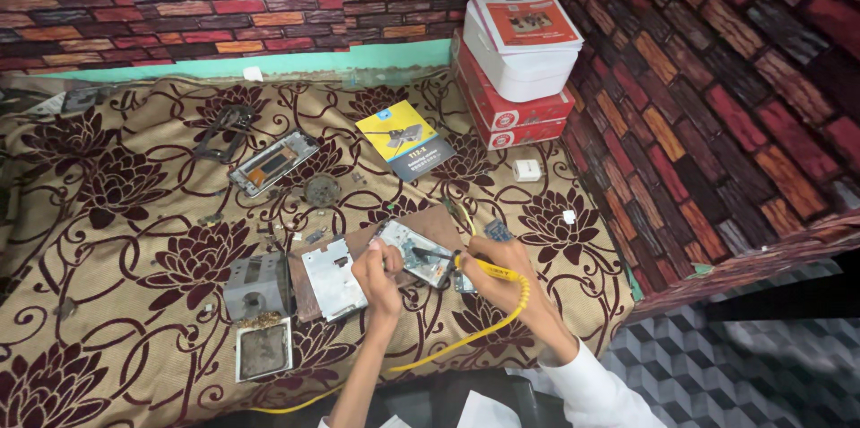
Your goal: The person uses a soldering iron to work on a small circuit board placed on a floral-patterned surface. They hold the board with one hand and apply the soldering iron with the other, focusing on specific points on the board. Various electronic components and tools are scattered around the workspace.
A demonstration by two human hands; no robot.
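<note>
Worked on floral brown cloth (116,213) spread over table, brick-pattern walls (717,78) behind and to right, grey patterned floor (761,365) below. My right hand (502,271) clenched around yellow soldering iron (466,264), tip on circuit board (414,250). My left hand (376,271) pinched something thin at same board; could not tell what. Counted: two red boxes (515,114) stacked, one white box (520,56) on top, one yellow-blue packet (403,139), one phone frame (273,162).

Bright even light, soft shadows, sharp centre, edges bent by wide lens
</note>
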